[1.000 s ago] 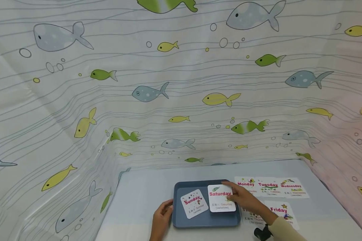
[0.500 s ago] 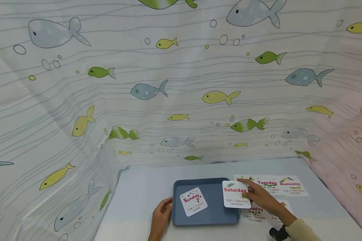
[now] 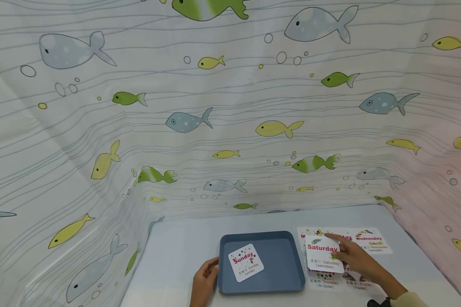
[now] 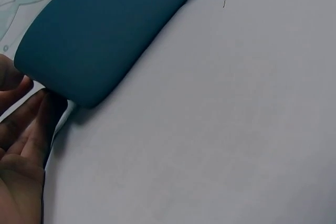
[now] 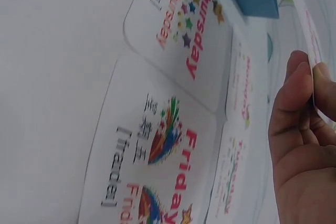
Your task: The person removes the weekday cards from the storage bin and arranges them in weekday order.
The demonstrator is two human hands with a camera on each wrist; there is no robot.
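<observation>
My right hand (image 3: 356,259) pinches the white Saturday card (image 3: 324,264) by its right side, above the other day cards. In the right wrist view the Saturday card (image 5: 308,30) is nearly edge-on between thumb and fingers. A blue rectangular tray (image 3: 276,273) lies on the table, with a tilted Sunday card (image 3: 246,263) inside at its left. At the tray's left edge, my left hand (image 3: 205,277) holds the rim; the left wrist view shows its fingers against the tray's corner (image 4: 89,51). The Saturday card partly covers the Monday card (image 3: 302,239) and Thursday card (image 3: 322,283).
Right of the tray, the day cards lie in two rows, including the Wednesday card (image 3: 370,245) and Friday card (image 5: 152,145). The pale table (image 3: 176,251) meets a fish-printed curtain (image 3: 192,162) at the back and sides.
My right hand has lifted the Saturday card out of the tray and carried it right, over the laid-out cards. The left hand stays at the tray's left edge.
</observation>
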